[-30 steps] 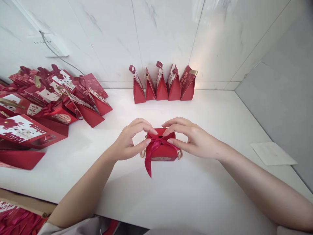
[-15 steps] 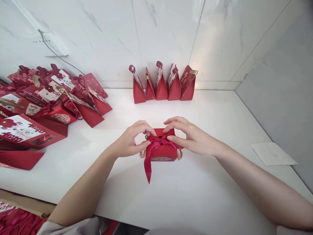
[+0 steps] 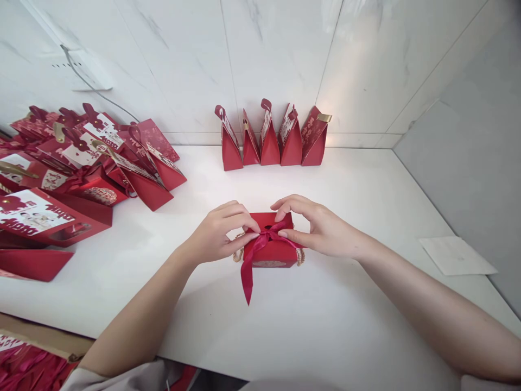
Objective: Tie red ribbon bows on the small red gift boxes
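Note:
In the middle of the white table sits a small red gift box [image 3: 273, 256] with gold rope handles at its sides. A dark pink ribbon [image 3: 247, 271] is tied across its top, one tail hanging down the front onto the table. My left hand [image 3: 222, 231] pinches the ribbon near the knot between thumb and forefinger. From the other side, my right hand [image 3: 317, 225] has thumb and forefinger closed on the ribbon just right of the knot. The fingers partly cover the ribbon's loops.
Several red triangular boxes [image 3: 270, 149] stand in a row by the marble wall. Many more red boxes [image 3: 93, 184] crowd the left. A folded white paper [image 3: 456, 255] lies at right. A cardboard box [image 3: 44, 336] of red pieces is at lower left.
My left thumb and forefinger have moved slightly right and come together on the ribbon by the knot. The right hand and the gift box have barely moved.

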